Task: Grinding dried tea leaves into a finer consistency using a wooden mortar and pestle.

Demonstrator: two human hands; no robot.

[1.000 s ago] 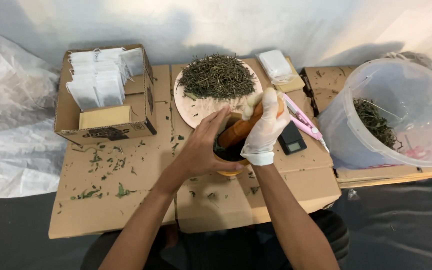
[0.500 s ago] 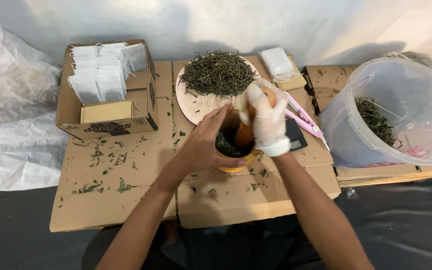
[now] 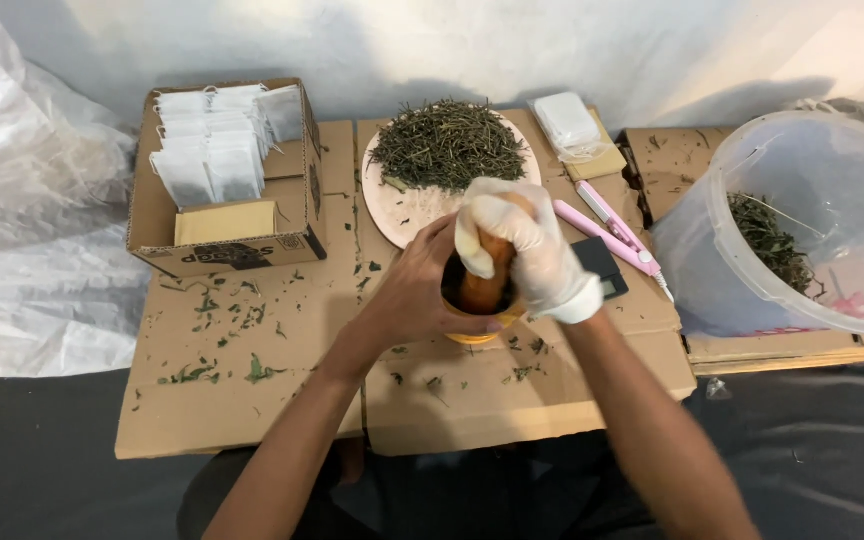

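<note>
Right hand (image 3: 524, 250) grips pestle (image 3: 484, 283); left hand (image 3: 424, 290) cups mortar (image 3: 477, 325).

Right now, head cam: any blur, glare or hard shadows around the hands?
Head view: sharp overall, no motion blur on the left hand or gloved right hand. Soft, even light; faint shadows on the back wall. No glare on the plastic bucket. Inside of the mortar is dark, contents unclear.

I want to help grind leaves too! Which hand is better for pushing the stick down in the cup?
The right hand, probably. It wears a white glove and already grips the wooden pestle from above, upright in the mortar. The bare left hand wraps the mortar's side, steadying it.
</note>
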